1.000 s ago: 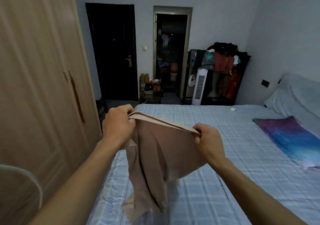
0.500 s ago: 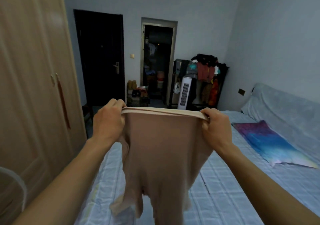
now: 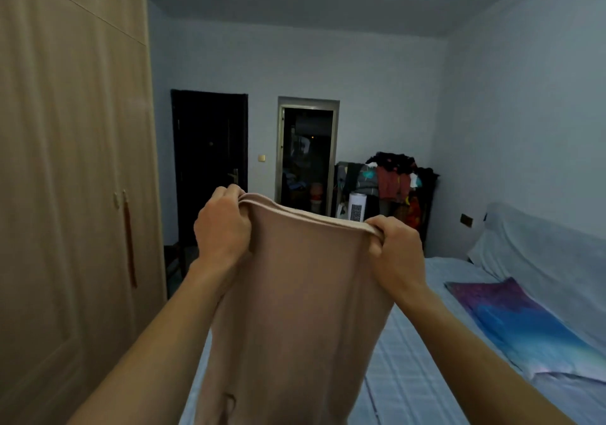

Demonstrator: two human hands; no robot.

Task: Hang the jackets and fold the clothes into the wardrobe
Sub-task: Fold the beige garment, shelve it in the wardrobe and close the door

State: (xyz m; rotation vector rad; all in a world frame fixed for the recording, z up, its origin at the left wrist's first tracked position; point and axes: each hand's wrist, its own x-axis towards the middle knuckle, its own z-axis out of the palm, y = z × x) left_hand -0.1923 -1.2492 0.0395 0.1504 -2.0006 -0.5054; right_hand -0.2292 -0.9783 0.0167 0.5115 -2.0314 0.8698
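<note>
Both hands have risen since a second ago, lifting the beige garment (image 3: pixel 301 310) from low over the bed (image 3: pixel 426 359) until its top band stretches almost level and the cloth hangs straight above the bed's left part. The left hand (image 3: pixel 223 224) and right hand (image 3: pixel 396 251) each grip a corner of that band, fingers curled over the fabric. To fold it well, I would keep the band taut, let the hanging part settle free of twists, then lower it flat onto the bed before doubling it over. Its lower end runs out of view, so whether it clears the bed cannot be told. The closed wardrobe (image 3: pixel 65 195) stands just beside the bed's left edge and leaves only a narrow gap, while more open room lies towards the bed's right, short of the colourful pillow (image 3: pixel 524 319) there.
</note>
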